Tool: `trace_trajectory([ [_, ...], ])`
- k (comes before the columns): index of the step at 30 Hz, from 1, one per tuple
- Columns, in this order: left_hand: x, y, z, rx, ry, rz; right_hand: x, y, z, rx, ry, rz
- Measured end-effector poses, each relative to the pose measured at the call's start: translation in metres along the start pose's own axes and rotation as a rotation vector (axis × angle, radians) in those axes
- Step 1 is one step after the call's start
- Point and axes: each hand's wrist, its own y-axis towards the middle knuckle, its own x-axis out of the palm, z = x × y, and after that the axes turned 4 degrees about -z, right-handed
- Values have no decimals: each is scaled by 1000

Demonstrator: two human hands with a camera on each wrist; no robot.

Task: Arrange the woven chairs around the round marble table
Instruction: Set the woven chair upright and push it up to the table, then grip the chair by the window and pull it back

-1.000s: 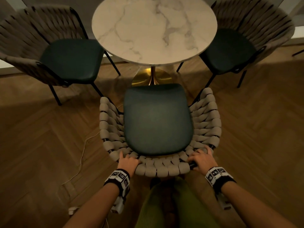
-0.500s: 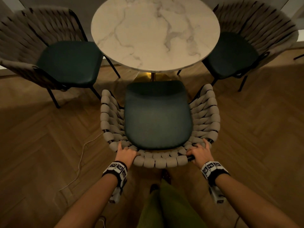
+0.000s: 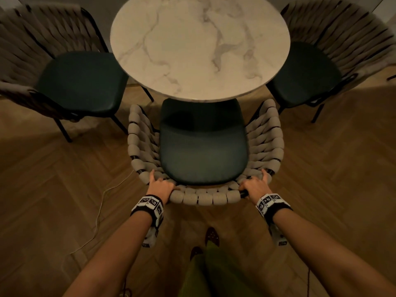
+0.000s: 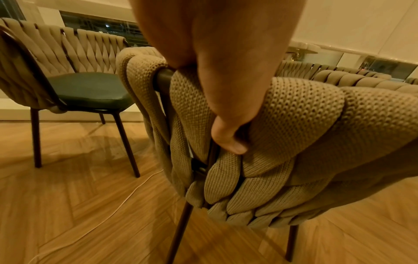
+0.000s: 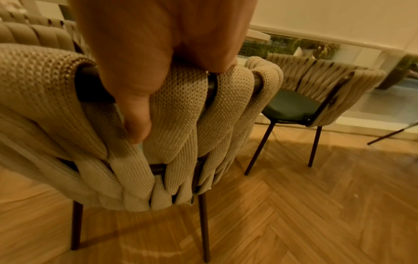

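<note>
Both hands, left grip (image 3: 160, 186) and right grip (image 3: 255, 185), clench the near chair (image 3: 202, 146) backrest; its seat front sits under the table (image 3: 199, 48). Left chair (image 3: 81, 82) and right chair (image 3: 306, 73) look placed; little seems left.

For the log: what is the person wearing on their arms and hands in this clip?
Both forearms are bare, with no sleeves and no gloves. The left hand and right hand are uncovered. Each wrist carries a dark band fitted with white blocks printed with black square-pattern markers, and a small pale camera unit hangs under each wrist. Green trousers show below.
</note>
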Motion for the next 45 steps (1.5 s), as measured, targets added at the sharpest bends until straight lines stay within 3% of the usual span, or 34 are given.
trace_trajectory([
  [10, 3, -9, 3, 18, -24, 18, 7, -4, -25, -69, -59, 11],
  [16, 12, -43, 7, -11, -162, 179, 6, -9, -76, -137, 54, -37],
  [21, 16, -62, -2, 31, -194, 251, -19, 5, -123, -362, 171, -70],
  [25, 15, -74, -37, 26, -258, 297, -56, 24, -180, -511, 253, -12],
  [29, 23, -86, -102, -47, -327, 287, -101, 49, -247, -614, 294, 57],
  [35, 33, -85, -254, -153, -346, 229, -166, 108, -364, -607, 387, 112],
  [45, 3, -38, -481, -306, -412, 371, -264, 220, -527, -599, 470, 133],
])
